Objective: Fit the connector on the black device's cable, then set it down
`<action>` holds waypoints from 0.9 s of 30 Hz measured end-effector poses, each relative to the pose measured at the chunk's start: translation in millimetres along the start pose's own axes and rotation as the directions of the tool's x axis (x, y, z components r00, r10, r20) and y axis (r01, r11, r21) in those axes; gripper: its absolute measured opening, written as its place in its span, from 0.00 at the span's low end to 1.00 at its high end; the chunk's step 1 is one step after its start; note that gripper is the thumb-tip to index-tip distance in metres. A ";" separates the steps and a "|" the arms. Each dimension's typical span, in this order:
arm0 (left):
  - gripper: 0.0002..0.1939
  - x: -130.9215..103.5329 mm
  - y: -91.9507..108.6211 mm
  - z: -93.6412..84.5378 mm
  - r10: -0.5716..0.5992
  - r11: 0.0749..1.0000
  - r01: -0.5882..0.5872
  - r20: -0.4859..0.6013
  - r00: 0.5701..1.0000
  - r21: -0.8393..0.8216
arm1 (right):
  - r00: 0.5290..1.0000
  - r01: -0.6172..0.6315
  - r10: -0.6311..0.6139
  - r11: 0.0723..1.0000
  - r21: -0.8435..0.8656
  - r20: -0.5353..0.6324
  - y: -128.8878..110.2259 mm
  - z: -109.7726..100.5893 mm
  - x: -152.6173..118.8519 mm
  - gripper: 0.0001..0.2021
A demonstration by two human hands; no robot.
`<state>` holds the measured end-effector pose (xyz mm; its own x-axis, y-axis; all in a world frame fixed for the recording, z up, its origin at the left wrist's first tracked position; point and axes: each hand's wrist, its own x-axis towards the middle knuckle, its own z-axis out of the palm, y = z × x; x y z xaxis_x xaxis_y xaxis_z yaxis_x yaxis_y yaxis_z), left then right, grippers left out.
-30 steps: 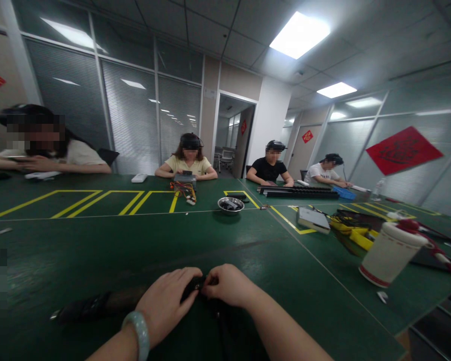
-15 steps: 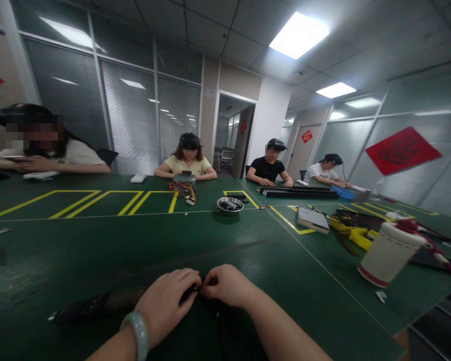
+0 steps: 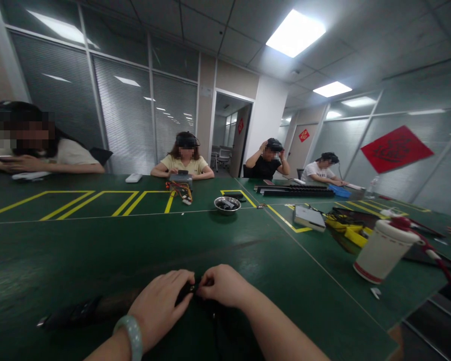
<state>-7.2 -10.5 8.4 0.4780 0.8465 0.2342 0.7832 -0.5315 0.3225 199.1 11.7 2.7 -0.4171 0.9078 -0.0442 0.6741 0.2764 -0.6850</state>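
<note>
A long dark rod-like object (image 3: 116,302) with a silver tip lies along the table in front of me; its exact kind is not clear. My left hand (image 3: 161,303) curls over its right end, thumb and fingers closed around a black part. A tiny brassy spot shows between the two hands. Close beside it, my right hand (image 3: 223,286) is pinched on a small black piece at that same end, mostly hidden by the fingers. Dark material (image 3: 220,326) hangs or lies below the right hand, too dim to name. A pale green bangle (image 3: 133,336) circles my left wrist.
On the green table (image 3: 97,255) stand a metal bowl (image 3: 227,204) with dark bits, a grey box with coloured wires (image 3: 180,183), a flat silver device (image 3: 308,218), yellow trays (image 3: 357,234) and a white cup (image 3: 385,253). Several people sit across the table.
The view has shifted slightly, and my hands are a little further apart, with more of the black part showing between them. A person across the table has raised both hands to their headgear.
</note>
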 end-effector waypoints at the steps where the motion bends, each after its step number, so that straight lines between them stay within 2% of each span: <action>1: 0.12 0.2 -0.2 0.2 0.002 1.000 -0.002 0.001 1.000 0.000 | 1.000 0.004 -0.004 1.000 -0.005 -0.001 -0.3 -0.3 -0.1 0.10; 15: 0.10 0.1 0.3 1.2 -0.007 1.000 0.007 -0.020 1.000 -0.007 | 1.000 -0.005 0.005 1.000 0.004 0.017 1.0 0.1 -0.2 0.10; 27: 0.10 1.0 0.9 0.2 0.007 1.000 -0.007 0.006 1.000 -0.013 | 1.000 -0.014 0.014 1.000 -0.005 0.027 -5.0 -2.7 -2.0 0.09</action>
<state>-5.9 -10.1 8.8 0.4857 0.8430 0.2312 0.7748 -0.5376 0.3328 198.1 9.4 8.2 -0.4238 0.9028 -0.0731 0.6828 0.2654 -0.6807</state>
